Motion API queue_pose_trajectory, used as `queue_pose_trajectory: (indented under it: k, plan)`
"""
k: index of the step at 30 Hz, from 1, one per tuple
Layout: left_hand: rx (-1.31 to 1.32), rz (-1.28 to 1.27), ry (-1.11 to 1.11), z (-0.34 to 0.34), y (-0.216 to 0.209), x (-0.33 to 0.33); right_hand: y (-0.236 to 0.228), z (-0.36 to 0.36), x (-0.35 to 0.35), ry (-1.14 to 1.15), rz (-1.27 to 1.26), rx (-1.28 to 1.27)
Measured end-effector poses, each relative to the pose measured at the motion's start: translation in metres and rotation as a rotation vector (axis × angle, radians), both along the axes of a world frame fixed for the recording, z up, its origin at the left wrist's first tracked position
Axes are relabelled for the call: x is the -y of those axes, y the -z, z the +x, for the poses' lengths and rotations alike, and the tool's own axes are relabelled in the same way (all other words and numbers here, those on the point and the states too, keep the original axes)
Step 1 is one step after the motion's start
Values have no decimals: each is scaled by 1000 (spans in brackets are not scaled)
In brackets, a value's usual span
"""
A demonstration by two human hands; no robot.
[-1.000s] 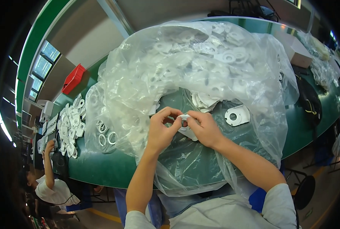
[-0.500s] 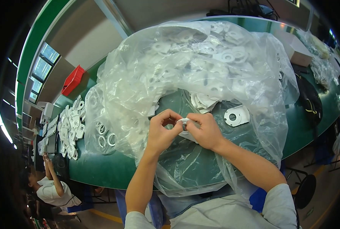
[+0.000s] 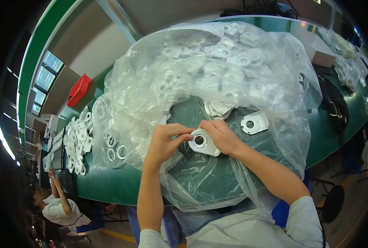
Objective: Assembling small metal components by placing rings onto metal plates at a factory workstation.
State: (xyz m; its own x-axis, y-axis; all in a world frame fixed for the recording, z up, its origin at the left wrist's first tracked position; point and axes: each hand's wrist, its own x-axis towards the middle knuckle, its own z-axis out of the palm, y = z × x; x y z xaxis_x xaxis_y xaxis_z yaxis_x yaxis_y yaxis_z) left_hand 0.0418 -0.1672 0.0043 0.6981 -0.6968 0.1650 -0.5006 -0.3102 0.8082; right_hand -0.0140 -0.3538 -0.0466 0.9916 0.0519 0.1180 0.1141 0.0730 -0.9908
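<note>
White ringed plate [image 3: 210,147] has tipped over since a second ago, so its round face and center hole now show. It's above the near, flattened stretch of the big clear bag [image 3: 138,78]. Left hand [image 3: 162,141] is nearly closed, thumb and fingertips pinching the plate's left rim. Right hand [image 3: 223,137] is curled snugly round the other side. Another loose plate [image 3: 261,121] lies toward the bag's right side, and a white pile [image 3: 80,140] sits left of the bag.
</note>
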Motion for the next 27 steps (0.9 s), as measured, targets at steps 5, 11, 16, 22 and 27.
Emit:
queue_pose_trajectory:
  k: [5,11,16,22,27]
  plan:
    - [340,-86,-42,-6,7,12,6,4,3,-3,49,-49]
    - [146,-43,-129,-10,7,14,2,1,6,61,-228,126]
    - [-191,-138,-196,-7,11,12,-11,-4,2,70,-305,162]
    - [-114,-177,-250,-18,9,22,-5,-1,4,67,-260,147]
    - [-84,-164,-233,-20,5,22,-13,-3,5,81,-279,154]
